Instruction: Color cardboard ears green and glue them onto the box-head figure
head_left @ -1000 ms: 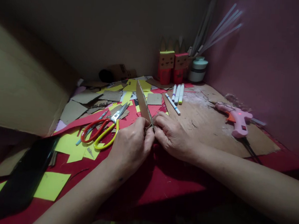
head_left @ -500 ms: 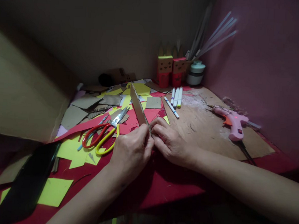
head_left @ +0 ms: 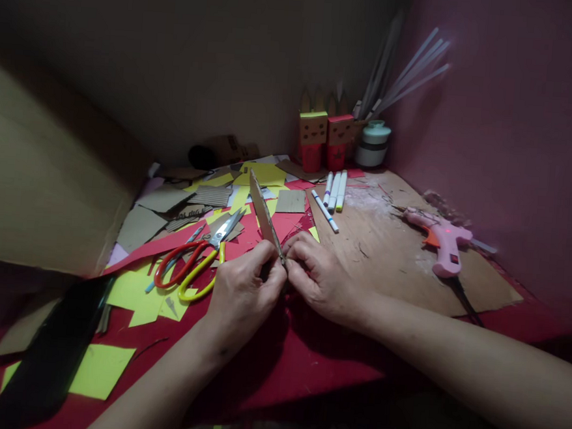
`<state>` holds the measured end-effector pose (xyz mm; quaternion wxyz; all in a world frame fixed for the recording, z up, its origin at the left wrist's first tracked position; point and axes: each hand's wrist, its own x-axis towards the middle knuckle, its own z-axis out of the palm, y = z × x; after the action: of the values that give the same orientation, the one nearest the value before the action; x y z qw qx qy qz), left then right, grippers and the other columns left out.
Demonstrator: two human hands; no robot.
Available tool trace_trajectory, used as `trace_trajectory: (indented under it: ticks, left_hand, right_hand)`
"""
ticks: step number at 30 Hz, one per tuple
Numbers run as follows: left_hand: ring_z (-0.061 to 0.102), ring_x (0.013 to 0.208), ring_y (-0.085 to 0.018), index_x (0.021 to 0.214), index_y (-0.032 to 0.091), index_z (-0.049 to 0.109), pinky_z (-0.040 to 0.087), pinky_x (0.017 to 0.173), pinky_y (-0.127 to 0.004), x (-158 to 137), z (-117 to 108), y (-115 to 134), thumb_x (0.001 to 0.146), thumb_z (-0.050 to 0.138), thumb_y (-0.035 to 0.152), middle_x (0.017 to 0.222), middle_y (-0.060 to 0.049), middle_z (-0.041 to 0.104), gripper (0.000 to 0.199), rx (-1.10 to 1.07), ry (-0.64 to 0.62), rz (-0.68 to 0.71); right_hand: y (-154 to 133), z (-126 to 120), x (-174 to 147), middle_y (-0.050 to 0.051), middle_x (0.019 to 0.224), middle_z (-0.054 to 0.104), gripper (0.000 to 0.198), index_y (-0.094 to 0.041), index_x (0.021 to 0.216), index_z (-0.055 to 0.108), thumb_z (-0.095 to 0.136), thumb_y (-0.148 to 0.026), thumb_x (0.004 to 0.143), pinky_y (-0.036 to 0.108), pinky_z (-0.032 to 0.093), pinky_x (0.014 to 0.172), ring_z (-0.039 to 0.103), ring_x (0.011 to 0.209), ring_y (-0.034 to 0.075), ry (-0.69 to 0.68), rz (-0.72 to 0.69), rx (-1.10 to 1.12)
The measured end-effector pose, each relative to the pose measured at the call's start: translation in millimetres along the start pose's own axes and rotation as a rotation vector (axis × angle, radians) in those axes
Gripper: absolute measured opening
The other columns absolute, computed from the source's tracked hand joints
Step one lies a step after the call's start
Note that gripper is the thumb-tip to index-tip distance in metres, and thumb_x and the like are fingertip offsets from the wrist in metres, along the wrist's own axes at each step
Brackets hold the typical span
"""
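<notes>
A narrow piece of cardboard [head_left: 263, 208] stands on edge, pointing away from me over the table. My left hand [head_left: 249, 284] pinches its near end from the left. Fingers bent, my right hand [head_left: 318, 272] grips the same end from the right, close against the left one. The fingertips hide the exact spot where they meet on the cardboard. Left of my left hand lie scissors [head_left: 199, 261] with one red and one yellow handle, blades partly spread, over a pen. A small cardboard square [head_left: 291, 201] rests just beyond my hands.
Several markers [head_left: 334, 192] lie on a cardboard sheet [head_left: 375, 260]. A pink glue gun [head_left: 443, 238] is at the right. Two cardboard figures [head_left: 313, 128] and a lidded jar [head_left: 373, 145] stand behind. Paper scraps [head_left: 133, 292] and a dark flat object [head_left: 54, 348] lie left, by a large panel [head_left: 49, 159].
The cardboard's far end has dipped slightly, and its broad side shows less. Both hands keep their grip, with the fingers shifted a little. The whole view has moved slightly.
</notes>
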<state>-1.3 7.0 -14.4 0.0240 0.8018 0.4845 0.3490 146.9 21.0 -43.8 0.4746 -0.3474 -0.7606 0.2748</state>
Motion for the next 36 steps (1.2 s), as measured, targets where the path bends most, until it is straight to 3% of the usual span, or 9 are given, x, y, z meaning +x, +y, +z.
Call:
trace_trajectory:
  ticks: [9,13,16,22,28,33,36]
  left_hand:
    - [0.040,0.046,-0.007,0.065,0.020,0.048,0.032,0.048,-0.020,8,-6,2,0.080,0.048,0.017,0.053,0.007,0.043,0.015,-0.002,-0.134,-0.033]
    - [0.051,0.056,-0.009,0.083,0.020,0.053,0.040,0.054,-0.020,5,-10,9,0.086,0.048,0.026,0.066,0.005,0.055,0.008,-0.008,-0.191,-0.027]
    - [0.057,0.073,-0.014,0.096,0.018,0.053,0.046,0.066,-0.026,-6,-12,12,0.086,0.053,0.031,0.083,-0.002,0.059,0.016,0.039,-0.187,-0.010]
    - [0.043,0.117,-0.028,0.122,0.018,0.045,0.039,0.100,-0.047,-34,-17,1,0.082,0.060,0.029,0.123,-0.014,0.046,0.044,0.139,-0.071,0.005]
    - [0.039,0.125,-0.030,0.120,0.022,0.051,0.032,0.108,-0.050,-31,-27,-12,0.080,0.061,0.027,0.126,-0.013,0.042,0.041,0.053,0.111,-0.121]
    - [0.053,0.109,-0.024,0.125,0.026,0.041,0.047,0.096,-0.045,-14,-34,-17,0.076,0.067,0.032,0.125,-0.011,0.043,0.056,-0.217,0.332,-0.376]
    - [0.054,0.110,-0.022,0.122,0.025,0.039,0.047,0.097,-0.041,-5,-35,-19,0.078,0.064,0.035,0.128,-0.011,0.044,0.052,-0.456,0.402,-0.506]
  right_hand:
    - [-7,-4,0,-0.001,0.067,0.044,0.017,-0.020,0.065,0.042,0.046,-0.012,0.080,0.029,0.032,0.061,0.040,0.062,0.013,-0.019,0.106,0.036]
    - [-8,-7,1,-0.001,0.070,0.047,0.015,-0.019,0.068,0.046,0.044,-0.013,0.081,0.030,0.035,0.066,0.044,0.068,0.014,0.041,0.208,0.168]
    - [-4,-11,2,-0.003,0.067,0.048,0.014,-0.019,0.069,0.047,0.045,-0.019,0.083,0.028,0.038,0.063,0.045,0.065,0.012,0.069,0.299,0.341]
    - [2,-12,9,-0.001,0.064,0.051,0.014,-0.020,0.066,0.042,0.045,-0.025,0.080,0.028,0.047,0.057,0.050,0.057,0.012,0.094,0.443,0.779]
    - [2,-10,14,0.005,0.070,0.059,0.006,-0.020,0.072,0.049,0.045,-0.020,0.075,0.037,0.054,0.071,0.059,0.071,0.018,0.100,0.514,1.066]
    - [6,-12,15,0.003,0.065,0.058,0.006,-0.021,0.069,0.049,0.046,-0.016,0.071,0.039,0.054,0.078,0.060,0.071,0.018,0.126,0.557,1.183]
    - [9,-14,16,0.002,0.064,0.057,0.008,-0.022,0.066,0.046,0.047,-0.016,0.072,0.039,0.054,0.080,0.060,0.070,0.017,0.160,0.564,1.220]
